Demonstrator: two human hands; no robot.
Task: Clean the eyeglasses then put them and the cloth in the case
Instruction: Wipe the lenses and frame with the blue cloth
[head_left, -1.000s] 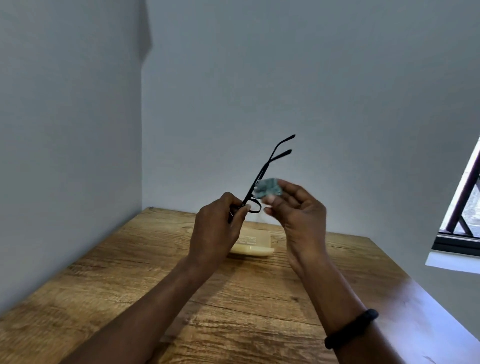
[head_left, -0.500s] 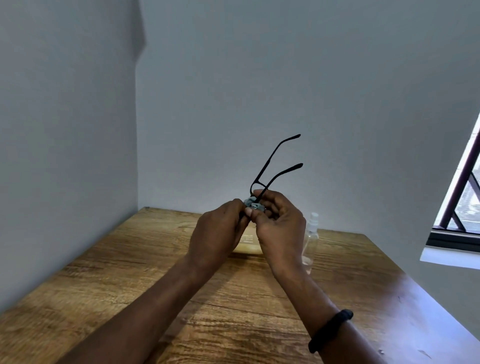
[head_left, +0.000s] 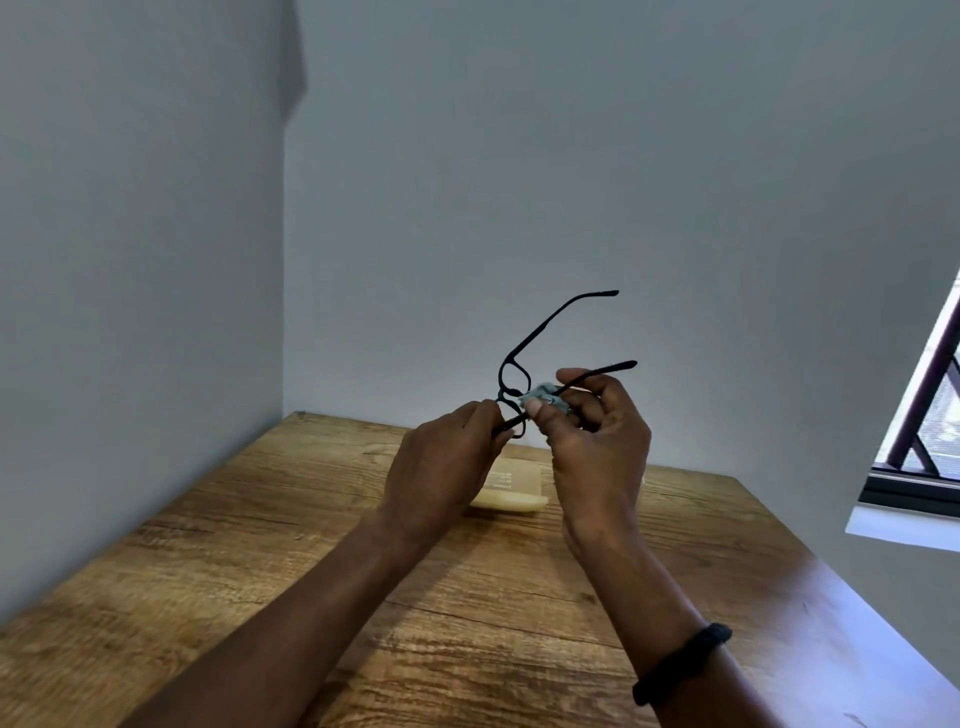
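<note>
Your left grip (head_left: 441, 462) is closed on the glasses (head_left: 540, 331), fingers curled and pinching the black frame at its lower edge, just beside one lens. Your right grip (head_left: 597, 447) is closed too: thumb and fingers pinch the small blue-grey cloth (head_left: 540, 397) against the frame, so the cloth is bunched between the fingertips and touches the lens area. I cannot tell which lens it covers.

You hold the glasses up in the air above the far part of the table (head_left: 260, 545), well clear of the wood. Both temples are unfolded and point up and to the right, away from you; the lower one passes over your right index finger, while the upper one stands free against the wall (head_left: 571, 156).

The cream case (head_left: 511, 501) lies flat on the table below and behind your hands, partly hidden by them. Whether it is open or shut cannot be told.

A black band (head_left: 680, 662) sits on your right wrist. A window (head_left: 924, 415) shows at the right edge.
</note>
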